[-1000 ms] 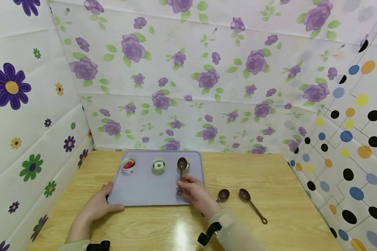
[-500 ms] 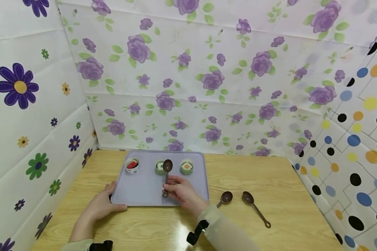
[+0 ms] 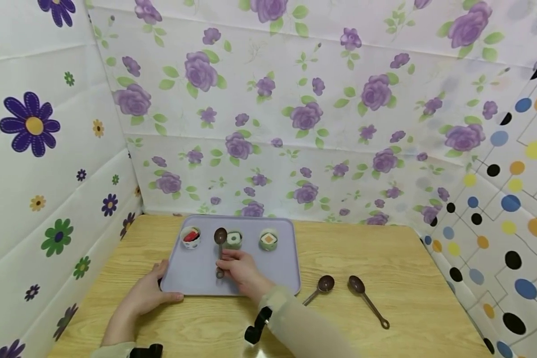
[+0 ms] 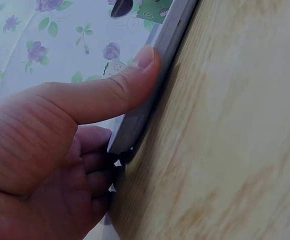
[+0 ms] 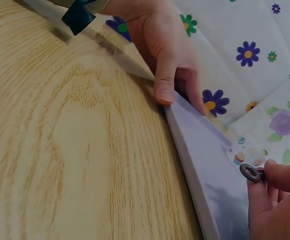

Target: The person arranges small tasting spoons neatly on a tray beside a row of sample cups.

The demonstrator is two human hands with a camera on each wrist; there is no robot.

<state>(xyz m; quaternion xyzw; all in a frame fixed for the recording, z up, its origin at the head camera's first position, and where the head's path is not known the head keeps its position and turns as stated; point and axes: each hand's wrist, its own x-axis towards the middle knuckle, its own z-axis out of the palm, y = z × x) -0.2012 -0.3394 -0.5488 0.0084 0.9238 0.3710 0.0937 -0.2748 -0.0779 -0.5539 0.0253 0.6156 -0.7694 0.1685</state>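
My right hand (image 3: 243, 273) pinches the handle of a dark brown measuring spoon (image 3: 221, 236), its bowl pointing away. The spoon is over the lilac tray (image 3: 268, 276), between a white cup with red food (image 3: 191, 238) and a green cup with a white-topped piece (image 3: 234, 240). Another green cup, with an orange-and-white piece (image 3: 268, 239), sits at the tray's right. In the right wrist view, the handle's ring (image 5: 251, 173) sticks out from the fingertips. My left hand (image 3: 147, 294) grips the tray's near left corner, its thumb (image 4: 135, 80) along the front edge.
Two more brown measuring spoons lie on the wooden table (image 3: 376, 268) right of the tray: one (image 3: 325, 284) partly behind my right sleeve, the other (image 3: 357, 285) farther right. Flowered cloth (image 3: 304, 117) stands behind the table, with patterned cloth at both sides.
My right hand has carried the spoon leftward, from the right-hand cup past the middle cup. My left hand keeps its place on the tray corner. The head view has shifted slightly.
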